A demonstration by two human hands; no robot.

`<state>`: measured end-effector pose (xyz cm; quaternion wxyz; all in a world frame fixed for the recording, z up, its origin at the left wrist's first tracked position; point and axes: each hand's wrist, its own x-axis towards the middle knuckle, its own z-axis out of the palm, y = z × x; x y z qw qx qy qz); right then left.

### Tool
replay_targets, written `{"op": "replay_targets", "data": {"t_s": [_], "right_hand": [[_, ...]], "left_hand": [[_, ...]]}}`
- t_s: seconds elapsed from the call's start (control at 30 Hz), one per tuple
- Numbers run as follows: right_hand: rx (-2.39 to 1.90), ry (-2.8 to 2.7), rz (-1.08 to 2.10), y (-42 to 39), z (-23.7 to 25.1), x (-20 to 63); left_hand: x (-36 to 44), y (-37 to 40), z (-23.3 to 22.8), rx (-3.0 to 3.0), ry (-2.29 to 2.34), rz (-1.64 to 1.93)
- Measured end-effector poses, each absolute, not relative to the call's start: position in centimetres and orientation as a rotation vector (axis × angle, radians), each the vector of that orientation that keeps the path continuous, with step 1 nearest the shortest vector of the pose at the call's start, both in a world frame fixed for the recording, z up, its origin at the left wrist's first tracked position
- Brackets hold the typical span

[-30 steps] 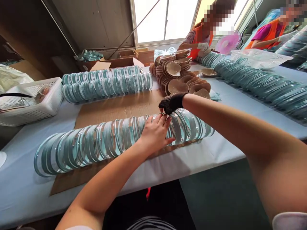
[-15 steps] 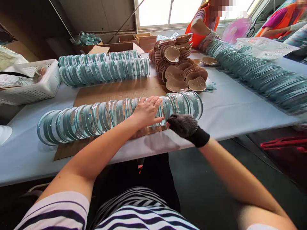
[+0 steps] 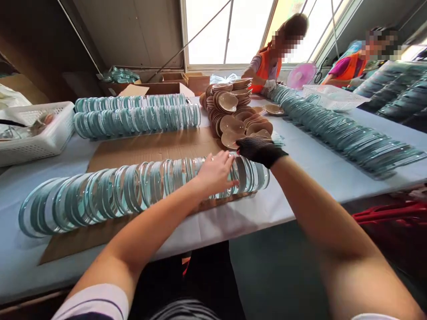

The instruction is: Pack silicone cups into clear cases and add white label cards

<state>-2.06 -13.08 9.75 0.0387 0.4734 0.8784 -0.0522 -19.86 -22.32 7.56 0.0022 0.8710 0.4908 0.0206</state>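
Nearest, the left hand lies palm-down across the row of clear round cases, fingers spread flat and gripping nothing; the pressure appears to keep the cases on edge. Under them, a cardboard sheet covers the worktop. Just right of those fingers, the gloved right hand hovers curled over the row's end, next to the beige pads; whether it grips anything cannot be determined. Beyond, two further case rows lie parallel. Farthest off, two people in orange vests work by the window.
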Motion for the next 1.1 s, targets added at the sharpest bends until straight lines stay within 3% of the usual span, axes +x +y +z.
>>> {"op": "replay_targets", "data": {"t_s": [0.13,0.3,0.43,0.63,0.87,0.97,1.1], "right_hand": [[1.02,2.631,-0.314,-8.0,9.7,-5.4],[0.906,2.612,-0.306,-8.2,9.5,-6.9],[1.056,2.7,-0.282,-9.4,9.8,-5.5],[1.196,3.128,-0.517,-16.0,7.8,-0.2],[1.652,2.933,-0.092,-28.0,-0.6,0.3],[1.786,2.862,-0.06,-30.0,-3.0,-0.5],[1.817,3.028,-0.29,-29.1,-0.9,1.7]], "left_hand": [[-19.2,-22.2,6.2,2.809,1.541,0.082],[-19.5,-22.2,6.2,2.834,1.529,0.066],[-19.2,-22.2,6.4,2.794,1.545,0.064],[-19.1,-22.2,6.2,2.725,1.573,0.066],[-19.1,-22.3,6.4,2.715,1.546,0.029],[-19.3,-22.4,6.7,2.7,1.551,-0.005],[-19.6,-22.2,7.6,2.629,1.507,-0.112]]}}
